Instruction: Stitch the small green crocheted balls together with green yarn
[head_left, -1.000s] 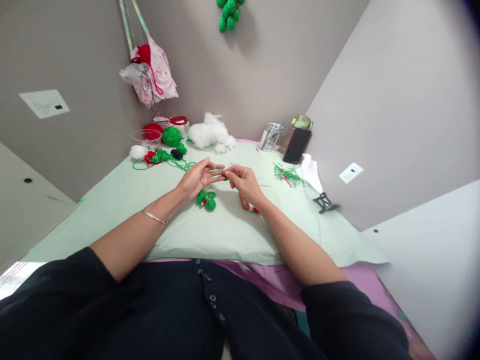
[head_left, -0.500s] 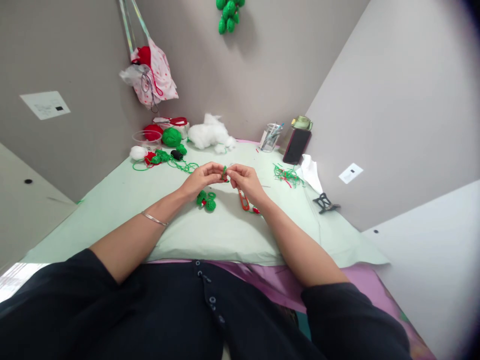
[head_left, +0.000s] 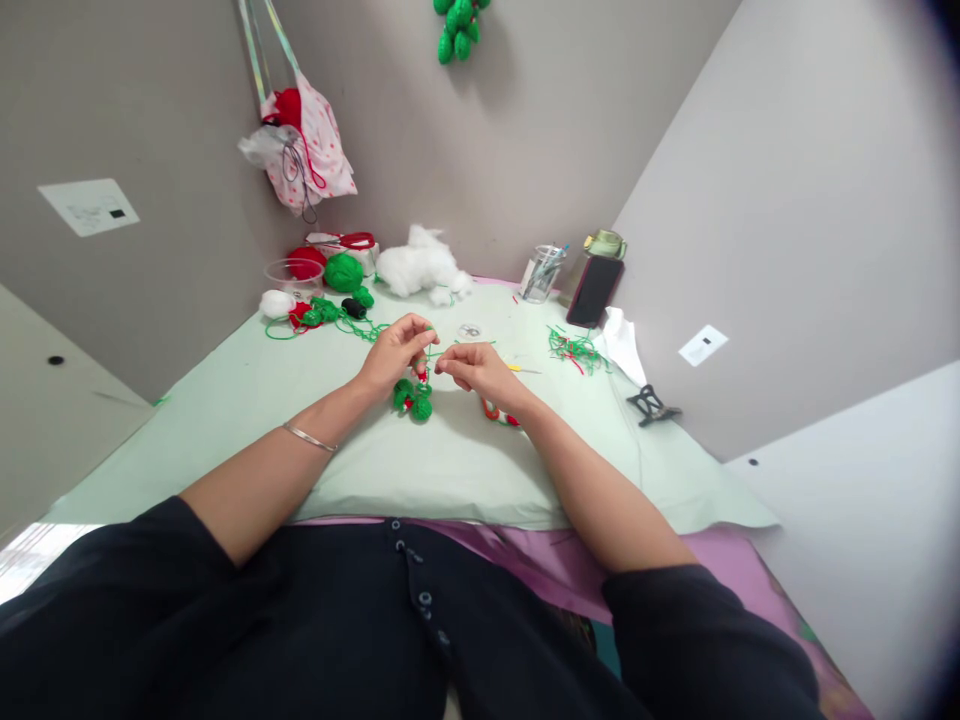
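Note:
My left hand (head_left: 399, 352) is closed in a pinch on a strand of green yarn (head_left: 430, 340), above the table. A small red-and-white bit (head_left: 422, 377) shows below its fingertips. Just to the right, my right hand (head_left: 484, 370) has thumb and fingers pressed together; whatever they hold is too small to make out. Beneath the left hand lie green crocheted pieces (head_left: 420, 408) with a touch of red. An orange-handled item (head_left: 490, 410) and a red-and-white piece (head_left: 511, 420) are partly hidden by my right hand. A yellow-handled thin tool (head_left: 514, 367) lies beyond the right hand.
Back left, a green yarn ball (head_left: 343, 272), a clear tub (head_left: 294, 277) and red-handled scissors (head_left: 356, 241) sit beside white stuffing (head_left: 420, 264). Yarn scraps (head_left: 576, 350), a phone (head_left: 595, 291) and a jar of pens (head_left: 541, 275) are at right.
My hands have drawn apart, the left moving slightly left and the right nearer to me. The green yarn now hangs from the left hand. A small round clear item shows behind them.

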